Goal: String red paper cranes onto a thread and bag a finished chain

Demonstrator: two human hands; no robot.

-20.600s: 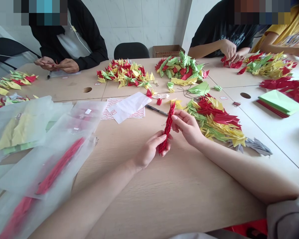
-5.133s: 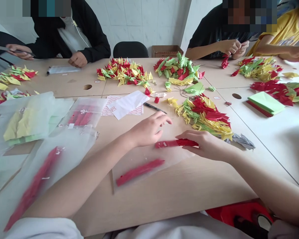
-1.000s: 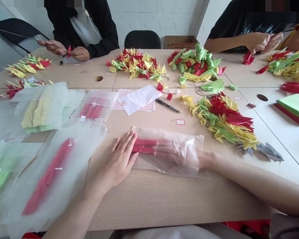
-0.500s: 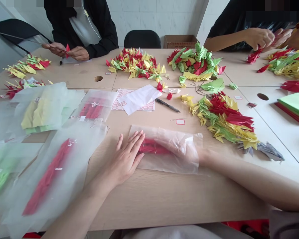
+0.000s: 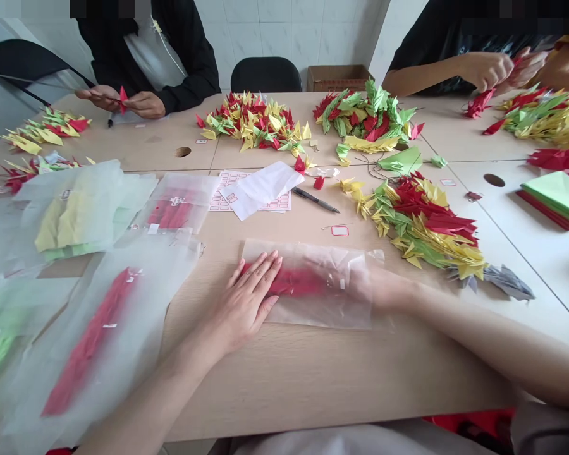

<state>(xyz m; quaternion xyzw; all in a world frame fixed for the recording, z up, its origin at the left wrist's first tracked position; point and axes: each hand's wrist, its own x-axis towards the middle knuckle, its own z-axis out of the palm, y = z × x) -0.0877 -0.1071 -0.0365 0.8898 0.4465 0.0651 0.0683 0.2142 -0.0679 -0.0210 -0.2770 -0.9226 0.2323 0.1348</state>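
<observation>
The left grip (image 5: 247,300) lies flat on a translucent bag (image 5: 308,311) of red paper (image 5: 296,283), the right grip (image 5: 358,281) inside it.

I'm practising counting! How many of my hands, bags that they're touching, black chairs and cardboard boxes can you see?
Left hand and right hand: 2
See-through bag: 1
Left black chair and middle black chair: 2
Cardboard box: 1
Total: 6

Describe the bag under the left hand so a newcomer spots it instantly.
On the pale table, look at the middle of the near side. There lies a translucent bag, the left hand flat on it, red paper inside. Unlike the bags further left, it has the right hand inside.
</observation>
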